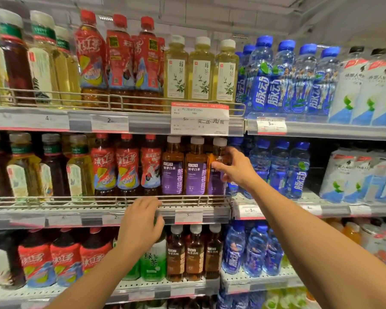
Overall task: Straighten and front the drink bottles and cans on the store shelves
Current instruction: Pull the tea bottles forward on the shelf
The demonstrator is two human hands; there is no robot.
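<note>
On the middle shelf stand three brown tea bottles with purple labels. My right hand grips the rightmost purple-label bottle, thumb on its front and fingers round its right side. The other two purple-label bottles stand upright with labels forward. My left hand hangs in front of the lower shelf, fingers curled over the top of a green tea bottle; its cap is hidden behind the hand. Red iced-tea bottles stand to the left on the middle shelf.
A wire rail runs along the middle shelf's front edge. Blue sports-drink bottles fill the right bay, white-wrapped bottles further right. The top shelf carries pale green tea bottles above a large price tag.
</note>
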